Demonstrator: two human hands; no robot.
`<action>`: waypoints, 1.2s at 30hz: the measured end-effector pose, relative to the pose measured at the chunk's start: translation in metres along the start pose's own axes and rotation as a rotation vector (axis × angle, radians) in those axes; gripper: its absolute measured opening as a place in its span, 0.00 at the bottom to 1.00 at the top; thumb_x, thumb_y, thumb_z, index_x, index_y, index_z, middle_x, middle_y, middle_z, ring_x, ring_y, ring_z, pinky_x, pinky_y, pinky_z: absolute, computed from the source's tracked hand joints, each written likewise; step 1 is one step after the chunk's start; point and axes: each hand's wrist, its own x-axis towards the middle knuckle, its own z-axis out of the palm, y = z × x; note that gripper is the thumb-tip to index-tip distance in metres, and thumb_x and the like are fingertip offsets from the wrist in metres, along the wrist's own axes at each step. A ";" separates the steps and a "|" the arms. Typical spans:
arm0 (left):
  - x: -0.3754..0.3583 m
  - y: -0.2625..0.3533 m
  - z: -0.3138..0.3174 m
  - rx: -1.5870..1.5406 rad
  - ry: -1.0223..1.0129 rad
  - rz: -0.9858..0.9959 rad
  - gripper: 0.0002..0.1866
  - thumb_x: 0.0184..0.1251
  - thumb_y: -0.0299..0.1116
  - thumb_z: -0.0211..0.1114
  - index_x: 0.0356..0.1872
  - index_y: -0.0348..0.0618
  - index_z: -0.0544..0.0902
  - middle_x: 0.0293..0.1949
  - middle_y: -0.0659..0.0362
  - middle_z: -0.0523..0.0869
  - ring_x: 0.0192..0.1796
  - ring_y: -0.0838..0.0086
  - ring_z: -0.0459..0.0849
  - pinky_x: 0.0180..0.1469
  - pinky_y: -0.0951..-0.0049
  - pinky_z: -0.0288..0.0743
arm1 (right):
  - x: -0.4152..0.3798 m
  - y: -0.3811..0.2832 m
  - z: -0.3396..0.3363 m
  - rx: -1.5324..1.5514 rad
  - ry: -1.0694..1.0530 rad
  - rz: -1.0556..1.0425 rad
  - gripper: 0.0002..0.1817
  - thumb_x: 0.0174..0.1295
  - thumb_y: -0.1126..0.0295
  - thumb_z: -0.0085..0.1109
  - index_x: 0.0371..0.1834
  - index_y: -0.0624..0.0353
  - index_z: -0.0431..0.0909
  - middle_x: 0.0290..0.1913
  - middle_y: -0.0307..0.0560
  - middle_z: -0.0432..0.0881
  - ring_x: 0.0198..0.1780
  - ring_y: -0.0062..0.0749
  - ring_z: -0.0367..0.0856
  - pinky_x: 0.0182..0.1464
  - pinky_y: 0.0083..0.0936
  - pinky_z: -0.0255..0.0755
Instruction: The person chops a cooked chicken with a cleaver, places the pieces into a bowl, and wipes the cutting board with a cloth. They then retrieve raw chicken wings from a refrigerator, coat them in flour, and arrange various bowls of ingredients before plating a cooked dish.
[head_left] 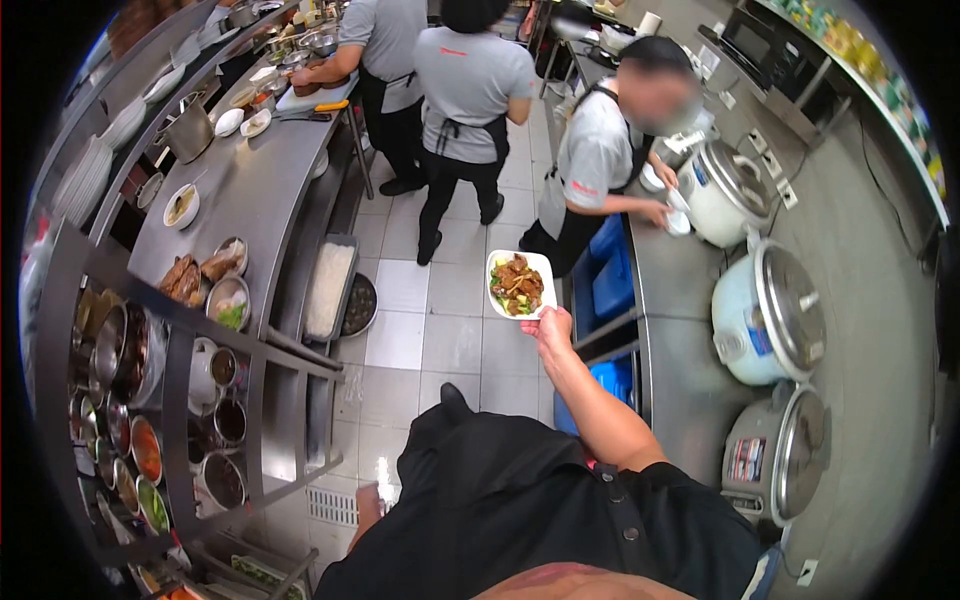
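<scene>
My right hand (549,330) grips the near edge of a square white dish (549,270), held out ahead of me over the tiled floor. Browned meat pieces with green vegetables (518,284) fill the dish, which looks roughly level. Low at my side, my left hand (368,506) shows only in part beside my dark clothing. Its fingers are too blurred and hidden to make out, and nothing is visible in it. The steel shelf frame on the left is what it is nearest to.
A steel worktable (225,180) with bowls and a pot (187,130) runs along the left. Large rice cookers (765,310) line the right counter (675,350). A co-worker (600,150) there holds small white bowls; two others (470,90) stand ahead. A floor drain (332,506) lies near my feet.
</scene>
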 end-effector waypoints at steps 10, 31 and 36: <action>0.047 0.398 0.091 -0.196 0.053 0.470 0.23 0.70 0.35 0.69 0.64 0.43 0.79 0.43 0.57 0.85 0.34 0.70 0.83 0.27 0.66 0.77 | 0.262 -0.086 0.182 0.061 0.160 0.003 0.18 0.70 0.78 0.39 0.53 0.76 0.76 0.34 0.60 0.86 0.22 0.40 0.85 0.22 0.33 0.82; -0.077 0.550 0.257 0.302 0.120 -0.082 0.11 0.72 0.33 0.65 0.49 0.39 0.80 0.40 0.46 0.87 0.34 0.58 0.86 0.34 0.53 0.81 | 0.952 -0.398 0.280 0.317 0.920 -0.113 0.13 0.61 0.79 0.53 0.42 0.79 0.83 0.34 0.65 0.88 0.25 0.43 0.89 0.22 0.32 0.82; -0.092 0.612 0.256 0.322 0.166 -0.128 0.15 0.72 0.32 0.66 0.56 0.39 0.78 0.41 0.46 0.88 0.35 0.59 0.87 0.30 0.54 0.82 | 1.024 -0.443 0.230 0.325 1.070 -0.032 0.12 0.67 0.76 0.55 0.40 0.79 0.83 0.32 0.59 0.88 0.22 0.40 0.87 0.18 0.31 0.81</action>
